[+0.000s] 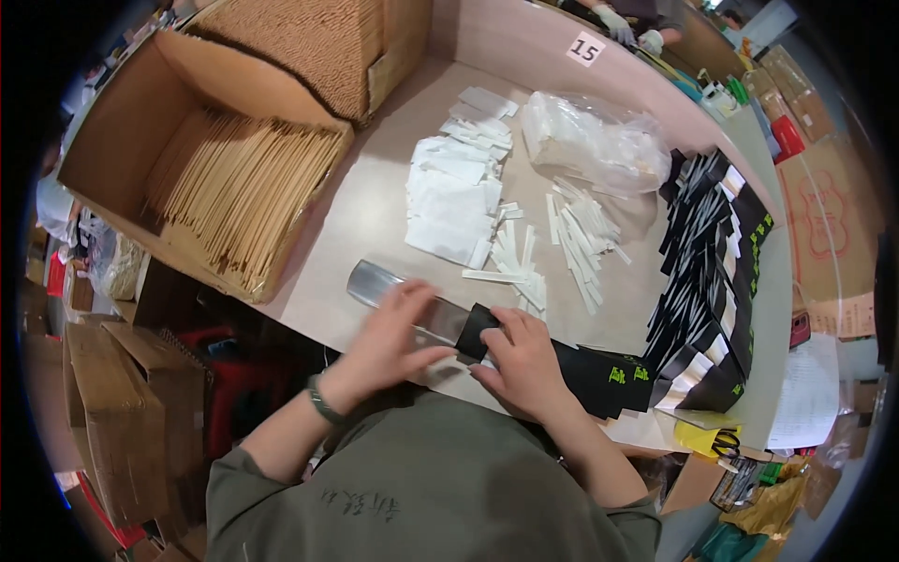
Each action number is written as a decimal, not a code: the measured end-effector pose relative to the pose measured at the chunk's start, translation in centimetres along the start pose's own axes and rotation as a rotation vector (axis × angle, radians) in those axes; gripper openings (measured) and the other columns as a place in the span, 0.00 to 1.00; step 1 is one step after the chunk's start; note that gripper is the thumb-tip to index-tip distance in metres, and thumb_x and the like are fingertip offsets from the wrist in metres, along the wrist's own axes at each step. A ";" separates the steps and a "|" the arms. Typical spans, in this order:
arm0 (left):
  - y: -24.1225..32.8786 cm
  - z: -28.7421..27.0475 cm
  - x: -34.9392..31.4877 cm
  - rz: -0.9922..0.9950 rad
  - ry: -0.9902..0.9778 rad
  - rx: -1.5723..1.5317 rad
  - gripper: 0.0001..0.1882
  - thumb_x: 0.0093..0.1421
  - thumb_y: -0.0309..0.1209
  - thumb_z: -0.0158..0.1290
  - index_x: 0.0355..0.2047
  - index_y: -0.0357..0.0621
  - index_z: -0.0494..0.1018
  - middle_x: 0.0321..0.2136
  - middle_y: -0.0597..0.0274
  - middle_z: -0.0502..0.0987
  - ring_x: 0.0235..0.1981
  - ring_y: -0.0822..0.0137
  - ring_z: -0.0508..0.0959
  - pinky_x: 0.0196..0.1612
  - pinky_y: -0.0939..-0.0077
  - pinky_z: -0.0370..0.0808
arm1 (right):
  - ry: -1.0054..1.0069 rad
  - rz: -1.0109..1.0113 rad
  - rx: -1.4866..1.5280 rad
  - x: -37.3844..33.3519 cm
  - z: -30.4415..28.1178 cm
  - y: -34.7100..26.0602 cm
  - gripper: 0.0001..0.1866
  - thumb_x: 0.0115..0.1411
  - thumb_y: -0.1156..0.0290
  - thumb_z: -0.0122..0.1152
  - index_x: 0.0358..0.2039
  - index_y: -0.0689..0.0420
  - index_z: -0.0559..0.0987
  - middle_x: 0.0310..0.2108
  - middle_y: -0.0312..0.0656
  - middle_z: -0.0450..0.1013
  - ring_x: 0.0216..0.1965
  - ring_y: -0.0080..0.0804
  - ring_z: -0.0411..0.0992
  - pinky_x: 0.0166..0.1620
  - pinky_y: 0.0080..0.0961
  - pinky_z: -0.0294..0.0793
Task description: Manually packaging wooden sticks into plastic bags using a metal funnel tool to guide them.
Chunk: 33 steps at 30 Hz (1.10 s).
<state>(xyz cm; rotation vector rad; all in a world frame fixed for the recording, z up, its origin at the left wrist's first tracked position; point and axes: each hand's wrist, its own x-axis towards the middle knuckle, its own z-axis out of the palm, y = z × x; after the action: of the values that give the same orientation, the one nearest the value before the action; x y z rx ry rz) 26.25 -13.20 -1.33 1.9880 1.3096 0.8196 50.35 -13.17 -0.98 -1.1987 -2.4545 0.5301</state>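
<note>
A long, flat silvery strip (372, 281) with a rounded far end lies near the table's front edge. My left hand (389, 337) reaches over the strip, its fingers and thumb spread apart on either side. At the strip's right end sits a small black sleeve (476, 330), pinched between the thumb and fingers of my right hand (524, 361). Several flat black sleeves with green print (609, 379) lie beside my right hand. Beyond the strip are white paper-like sheets (449, 201) and scattered narrow white strips (581, 239).
An open cardboard box (122, 155) on the left holds many thin wooden sticks (239, 187); another box (379, 80) behind it is densely packed. A clear plastic bag (595, 136) lies at the back. Stacked black sleeves (702, 272) line the right wall. A gloved co-worker (618, 23) is beyond.
</note>
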 end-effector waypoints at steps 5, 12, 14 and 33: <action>-3.3 -2.0 0.7 0.230 -0.078 0.393 0.36 0.34 0.39 0.73 0.45 0.45 0.72 0.41 0.54 0.74 0.42 0.52 0.75 0.50 0.56 0.69 | 0.073 -0.146 -0.008 1.2 -1.1 -1.1 0.20 0.46 0.66 0.71 0.41 0.51 0.77 0.47 0.49 0.68 0.48 0.50 0.68 0.51 0.44 0.67; -0.3 -1.7 1.2 -0.109 0.060 0.321 0.22 0.44 0.33 0.68 0.35 0.40 0.70 0.28 0.57 0.76 0.27 0.58 0.77 0.30 0.67 0.73 | 0.403 0.250 -0.149 1.6 -16.4 8.1 0.16 0.55 0.66 0.66 0.17 0.59 0.72 0.24 0.40 0.68 0.24 0.37 0.68 0.27 0.31 0.67; -0.6 -2.0 1.3 -0.513 -0.260 -0.115 0.19 0.49 0.32 0.64 0.37 0.37 0.70 0.29 0.61 0.76 0.30 0.68 0.77 0.33 0.70 0.74 | 0.421 0.114 -0.747 -2.0 -20.3 12.5 0.12 0.52 0.66 0.71 0.23 0.60 0.77 0.46 0.46 0.74 0.48 0.45 0.71 0.48 0.39 0.71; -0.2 1.1 -2.3 -0.225 -0.096 0.179 0.28 0.46 0.29 0.65 0.48 0.41 0.69 0.35 0.51 0.74 0.36 0.48 0.77 0.38 0.61 0.75 | -0.163 0.517 -0.095 -1.0 -0.8 -0.4 0.21 0.63 0.54 0.56 0.23 0.59 0.74 0.19 0.51 0.72 0.25 0.53 0.73 0.30 0.46 0.70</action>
<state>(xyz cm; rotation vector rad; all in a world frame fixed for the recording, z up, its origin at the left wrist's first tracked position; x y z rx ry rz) 26.24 -15.48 -2.59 1.9415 1.5609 0.5104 51.02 -14.06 -0.22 -1.9144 -2.3073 0.6750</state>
